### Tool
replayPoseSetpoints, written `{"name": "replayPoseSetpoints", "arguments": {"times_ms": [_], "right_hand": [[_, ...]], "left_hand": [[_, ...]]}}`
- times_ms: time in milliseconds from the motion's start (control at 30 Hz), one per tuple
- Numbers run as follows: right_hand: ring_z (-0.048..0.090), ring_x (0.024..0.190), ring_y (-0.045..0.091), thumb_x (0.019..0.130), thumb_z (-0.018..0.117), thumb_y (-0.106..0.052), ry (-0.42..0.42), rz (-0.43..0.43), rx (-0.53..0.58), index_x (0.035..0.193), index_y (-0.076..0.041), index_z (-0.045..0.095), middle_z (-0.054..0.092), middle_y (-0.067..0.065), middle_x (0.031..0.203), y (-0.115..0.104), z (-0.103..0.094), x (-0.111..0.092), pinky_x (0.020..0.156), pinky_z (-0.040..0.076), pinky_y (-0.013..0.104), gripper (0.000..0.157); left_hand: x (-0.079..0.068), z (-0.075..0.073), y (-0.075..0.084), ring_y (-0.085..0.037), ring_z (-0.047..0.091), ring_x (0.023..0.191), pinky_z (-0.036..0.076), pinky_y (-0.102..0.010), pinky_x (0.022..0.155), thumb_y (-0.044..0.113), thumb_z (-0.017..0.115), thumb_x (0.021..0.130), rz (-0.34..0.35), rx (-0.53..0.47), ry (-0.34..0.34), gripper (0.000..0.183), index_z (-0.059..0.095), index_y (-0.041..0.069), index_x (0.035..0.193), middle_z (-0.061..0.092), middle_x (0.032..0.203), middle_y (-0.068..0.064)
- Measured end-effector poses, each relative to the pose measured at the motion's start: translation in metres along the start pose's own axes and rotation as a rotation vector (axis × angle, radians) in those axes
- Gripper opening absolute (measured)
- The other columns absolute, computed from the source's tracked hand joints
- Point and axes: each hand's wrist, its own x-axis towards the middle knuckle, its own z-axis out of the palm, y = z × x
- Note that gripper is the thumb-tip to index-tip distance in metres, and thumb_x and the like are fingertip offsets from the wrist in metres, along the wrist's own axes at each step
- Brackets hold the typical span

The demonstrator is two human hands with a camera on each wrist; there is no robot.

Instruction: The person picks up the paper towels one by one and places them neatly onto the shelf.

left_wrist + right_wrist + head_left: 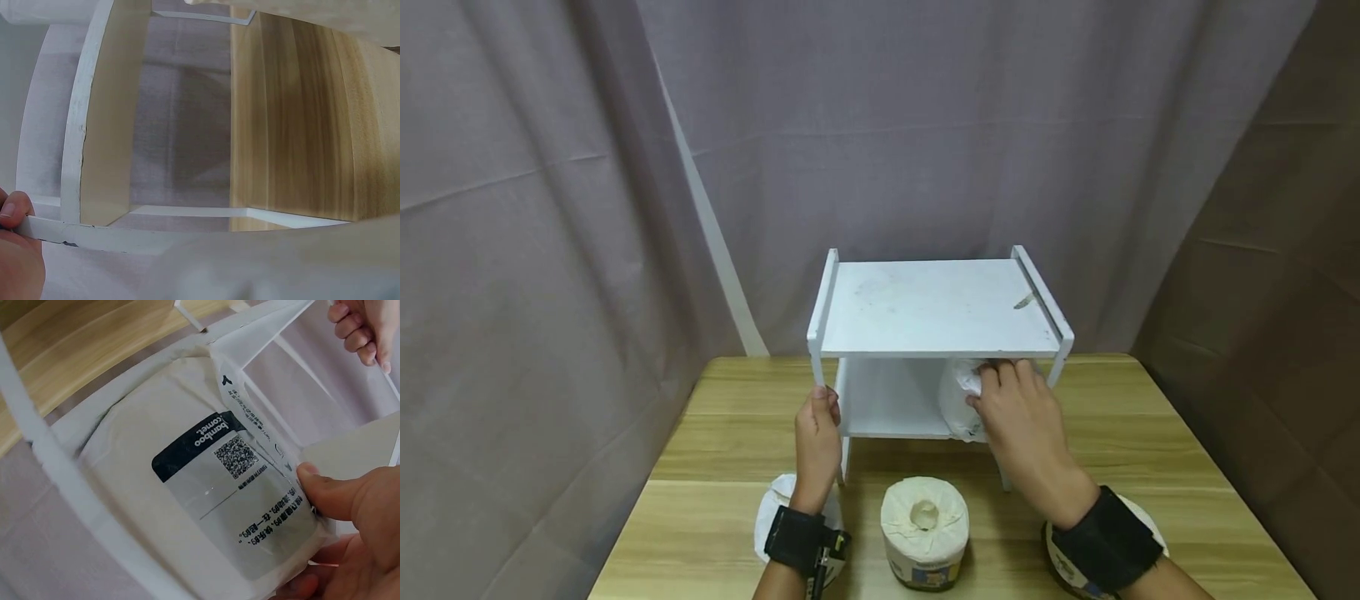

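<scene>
A white two-tier shelf rack (pixel 917 308) stands on the wooden table. With curled fingers and thumb, my left hand (pixel 817 433) grips its front left post. On the right side of the lower shelf is a white plastic-wrapped pack (pixel 958 400), and my right hand (pixel 1024 417) holds it by its near side. In the right wrist view, the pack (pixel 187 462) has a dark "bamboo comet" label and a QR code, and the thumb of my right hand (pixel 369 519) presses its edge. Its far side is hidden.
A wrapped paper roll (pixel 921 546) stands upright in front of the rack. Another white roll (pixel 769 521) is partly behind my left wrist, and a third roll (pixel 1067 571) is mostly covered by my right wrist. Grey curtains (pixel 925 125) hang behind the table (pixel 715 442).
</scene>
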Motion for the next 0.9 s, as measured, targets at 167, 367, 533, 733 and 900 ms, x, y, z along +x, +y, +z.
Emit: {"name": "replayPoseSetpoints", "arguments": {"times_ms": [167, 367, 533, 733, 900], "right_hand": [[0.055, 0.079, 0.039, 0.079, 0.094, -0.020, 0.024, 0.080, 0.015, 0.091, 0.009, 0.064, 0.062, 0.023, 0.082, -0.011, 0.003, 0.003, 0.061, 0.052, 0.046, 0.044], [0.057, 0.075, 0.039, 0.079, 0.096, -0.023, 0.041, 0.102, 0.026, 0.084, 0.007, 0.065, 0.063, 0.022, 0.078, -0.019, 0.007, 0.008, 0.056, 0.052, 0.045, 0.044], [0.056, 0.074, 0.041, 0.081, 0.094, -0.026, 0.068, 0.084, 0.024, 0.082, 0.007, 0.065, 0.063, 0.023, 0.077, -0.016, 0.012, 0.007, 0.061, 0.051, 0.048, 0.044], [0.051, 0.084, 0.042, 0.084, 0.091, -0.033, 0.035, 0.058, 0.066, 0.094, 0.007, 0.065, 0.059, 0.025, 0.091, -0.006, 0.013, -0.004, 0.068, 0.046, 0.050, 0.049], [0.048, 0.092, 0.041, 0.085, 0.088, -0.036, -0.027, 0.016, 0.119, 0.108, 0.007, 0.061, 0.053, 0.024, 0.101, 0.006, 0.006, -0.012, 0.071, 0.043, 0.048, 0.056]], "left_hand": [[0.001, -0.001, -0.001, -0.010, 0.039, 0.063, 0.032, -0.023, 0.060, 0.026, 0.031, 0.118, -0.006, 0.000, -0.019, 0.050, 0.051, -0.004, 0.082, 0.040, 0.069, 0.003], [0.000, -0.006, -0.003, -0.009, 0.036, 0.061, 0.030, -0.023, 0.057, 0.024, 0.031, 0.118, 0.005, -0.007, -0.009, 0.049, 0.049, -0.003, 0.081, 0.038, 0.068, 0.003], [0.000, -0.008, -0.003, -0.009, 0.035, 0.060, 0.028, -0.023, 0.056, 0.026, 0.029, 0.118, 0.022, -0.001, -0.016, 0.051, 0.048, -0.001, 0.080, 0.037, 0.067, 0.003], [0.001, -0.008, -0.002, -0.011, 0.037, 0.060, 0.029, -0.024, 0.056, 0.025, 0.029, 0.118, 0.031, 0.016, -0.014, 0.050, 0.049, 0.000, 0.080, 0.039, 0.067, 0.002], [0.001, -0.009, -0.001, -0.010, 0.037, 0.061, 0.029, -0.023, 0.057, 0.024, 0.029, 0.118, 0.030, 0.020, -0.013, 0.050, 0.049, 0.000, 0.080, 0.039, 0.067, 0.002]]}}
